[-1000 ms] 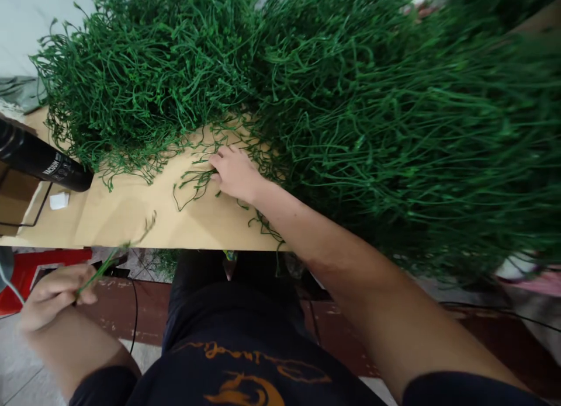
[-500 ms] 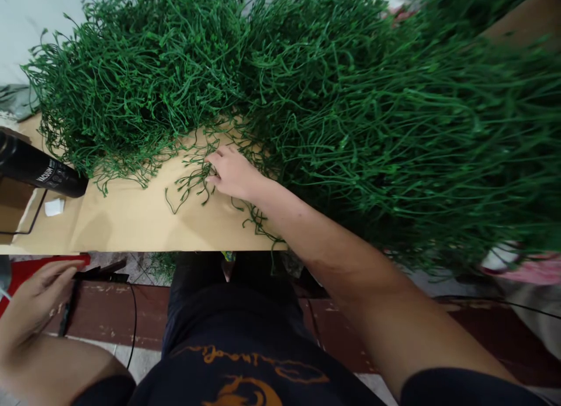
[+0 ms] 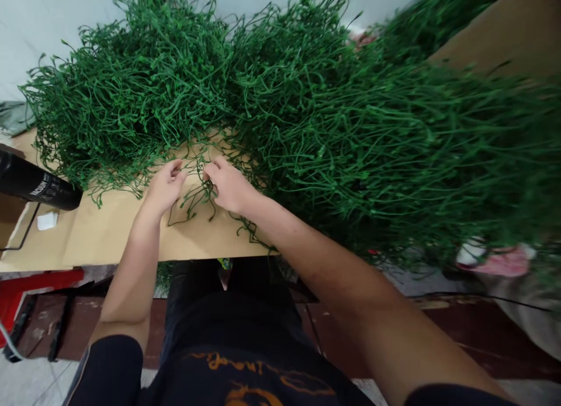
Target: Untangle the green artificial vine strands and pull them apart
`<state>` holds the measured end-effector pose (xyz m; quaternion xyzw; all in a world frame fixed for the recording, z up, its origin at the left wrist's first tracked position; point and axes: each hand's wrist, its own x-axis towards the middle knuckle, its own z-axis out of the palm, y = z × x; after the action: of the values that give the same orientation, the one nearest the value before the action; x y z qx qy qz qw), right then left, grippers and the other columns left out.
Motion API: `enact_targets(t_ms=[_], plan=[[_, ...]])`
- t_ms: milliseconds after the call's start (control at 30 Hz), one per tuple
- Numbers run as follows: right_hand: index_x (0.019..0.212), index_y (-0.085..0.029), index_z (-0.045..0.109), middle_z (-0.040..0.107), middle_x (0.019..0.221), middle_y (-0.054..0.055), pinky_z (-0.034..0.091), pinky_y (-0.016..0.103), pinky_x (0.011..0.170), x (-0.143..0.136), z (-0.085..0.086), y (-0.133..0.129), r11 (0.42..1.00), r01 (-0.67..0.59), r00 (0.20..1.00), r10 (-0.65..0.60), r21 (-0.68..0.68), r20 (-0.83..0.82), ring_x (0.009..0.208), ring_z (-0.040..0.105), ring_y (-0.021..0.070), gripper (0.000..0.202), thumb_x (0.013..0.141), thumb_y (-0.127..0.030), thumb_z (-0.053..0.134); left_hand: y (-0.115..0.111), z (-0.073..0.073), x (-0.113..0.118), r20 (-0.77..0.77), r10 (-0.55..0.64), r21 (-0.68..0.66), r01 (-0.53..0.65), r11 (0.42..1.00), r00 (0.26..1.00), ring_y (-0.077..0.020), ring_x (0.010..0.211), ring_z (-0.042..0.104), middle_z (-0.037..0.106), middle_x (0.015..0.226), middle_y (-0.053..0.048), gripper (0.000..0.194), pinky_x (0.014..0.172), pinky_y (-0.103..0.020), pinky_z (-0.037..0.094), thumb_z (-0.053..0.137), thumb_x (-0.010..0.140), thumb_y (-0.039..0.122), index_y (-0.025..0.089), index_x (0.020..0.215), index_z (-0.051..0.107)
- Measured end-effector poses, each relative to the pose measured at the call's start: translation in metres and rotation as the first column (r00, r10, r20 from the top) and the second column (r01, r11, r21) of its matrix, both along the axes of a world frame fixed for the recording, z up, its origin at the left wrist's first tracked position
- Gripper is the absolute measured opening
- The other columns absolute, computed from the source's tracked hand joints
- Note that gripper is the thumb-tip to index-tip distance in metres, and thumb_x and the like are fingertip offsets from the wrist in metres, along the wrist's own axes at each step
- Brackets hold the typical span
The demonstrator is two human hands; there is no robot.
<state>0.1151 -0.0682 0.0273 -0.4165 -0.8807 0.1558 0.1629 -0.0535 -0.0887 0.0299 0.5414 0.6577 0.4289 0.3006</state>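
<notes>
A large heap of thin green plastic-looking stems (image 3: 144, 96) with small forked tips covers the back of the cardboard-covered table. In front of it lies a small loose bunch of the same stems (image 3: 195, 198). My right hand (image 3: 230, 187) is over this bunch, thumb and fingers curled in and closed on some of the stems. My left hand (image 3: 164, 187) is just to the left of it, fingers bent, with a gap between thumb and fingers. Its fingertips are close to the stems, and nothing shows in its grasp.
A black vacuum bottle (image 3: 41, 181) lies tilted at the left, near a small white paper piece (image 3: 47, 221). More long stems (image 3: 394, 155) spread over the right side. Brown cardboard (image 3: 504, 32) stands at the back right. A red container (image 3: 39, 289) is below the table's left end.
My left hand has come up from the lower left, beyond the table edge, to the loose stems. My right hand stays at the bunch, its fingers more curled. The view has shifted slightly.
</notes>
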Motion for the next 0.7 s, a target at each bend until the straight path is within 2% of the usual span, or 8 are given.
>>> enact_targets(t_ms=[100, 200, 300, 400, 533, 633, 700], plan=[[0.100, -0.013, 0.054, 0.047, 0.106, 0.010, 0.044, 0.032, 0.078, 0.006, -0.002, -0.003, 1.000, -0.025, 0.998, 0.024, -0.011, -0.061, 0.088, 0.052, 0.0180, 0.037, 0.067, -0.002, 0.042, 0.019, -0.002, 0.012, 0.271, -0.076, -0.147, 0.120, 0.982, 0.960, -0.0112, 0.076, 0.058, 0.064, 0.087, -0.005, 0.036, 0.070, -0.024, 0.045, 0.063, 0.074, 0.041, 0.012, 0.096, 0.059], [0.102, -0.012, 0.055, 0.050, 0.108, 0.012, 0.044, 0.034, 0.084, 0.004, -0.003, -0.006, 0.994, -0.110, 0.988, 0.108, -0.009, -0.106, 0.096, 0.052, 0.0199, 0.033, 0.073, -0.005, 0.040, 0.023, -0.005, 0.018, 0.408, -0.126, -0.189, 0.218, 0.957, 0.904, -0.0058, 0.055, 0.048, 0.056, 0.063, 0.002, 0.034, 0.054, -0.019, 0.038, 0.068, 0.069, 0.043, 0.012, 0.077, 0.058], [0.108, -0.012, 0.055, 0.050, 0.117, 0.014, 0.042, 0.039, 0.094, -0.001, 0.002, -0.014, 0.976, -0.218, 0.968, 0.217, 0.006, -0.123, 0.107, 0.050, 0.0220, 0.033, 0.079, -0.009, 0.042, 0.023, -0.010, 0.015, 0.499, -0.114, -0.153, 0.217, 0.964, 0.859, -0.0053, 0.049, 0.045, 0.055, 0.058, 0.004, 0.035, 0.047, -0.018, 0.033, 0.075, 0.060, 0.039, 0.013, 0.077, 0.059], [0.125, -0.010, 0.047, 0.044, 0.131, 0.017, 0.041, 0.043, 0.099, 0.000, 0.003, -0.030, 0.965, -0.261, 0.955, 0.263, 0.029, -0.137, 0.118, 0.046, 0.0253, 0.045, 0.079, -0.013, 0.048, 0.022, -0.013, 0.009, 0.586, -0.082, -0.084, 0.161, 0.983, 0.806, -0.0053, 0.051, 0.048, 0.056, 0.058, 0.005, 0.037, 0.048, -0.018, 0.035, 0.080, 0.053, 0.034, 0.014, 0.077, 0.059], [0.130, -0.009, 0.044, 0.040, 0.136, 0.020, 0.042, 0.047, 0.101, 0.019, -0.012, -0.053, 0.960, -0.277, 0.957, 0.280, 0.049, -0.077, 0.125, 0.042, 0.0291, 0.053, 0.078, -0.013, 0.051, 0.013, -0.008, 0.004, 0.671, -0.102, -0.017, 0.154, 0.988, 0.734, -0.0037, 0.056, 0.050, 0.057, 0.066, 0.004, 0.033, 0.054, -0.018, 0.039, 0.079, 0.055, 0.028, 0.016, 0.078, 0.059], [0.127, -0.009, 0.047, 0.043, 0.132, 0.022, 0.044, 0.047, 0.100, 0.046, -0.020, -0.060, 0.976, -0.217, 0.976, 0.217, 0.011, -0.029, 0.121, 0.046, 0.0294, 0.053, 0.076, -0.015, 0.056, 0.005, 0.000, 0.003, 0.768, -0.175, 0.049, 0.216, 0.975, 0.617, -0.0039, 0.052, 0.044, 0.048, 0.059, 0.004, 0.027, 0.053, -0.019, 0.038, 0.076, 0.060, 0.027, 0.015, 0.077, 0.059], [0.120, -0.009, 0.053, 0.049, 0.125, 0.020, 0.047, 0.045, 0.096, 0.063, -0.017, -0.057, 0.982, -0.189, 0.982, 0.188, -0.020, -0.028, 0.115, 0.051, 0.0280, 0.044, 0.077, -0.019, 0.056, 0.000, 0.004, 0.002, 0.816, -0.233, 0.113, 0.249, 0.962, 0.529, -0.0039, 0.047, 0.036, 0.039, 0.053, 0.006, 0.025, 0.050, -0.020, 0.035, 0.075, 0.061, 0.028, 0.016, 0.074, 0.059]])
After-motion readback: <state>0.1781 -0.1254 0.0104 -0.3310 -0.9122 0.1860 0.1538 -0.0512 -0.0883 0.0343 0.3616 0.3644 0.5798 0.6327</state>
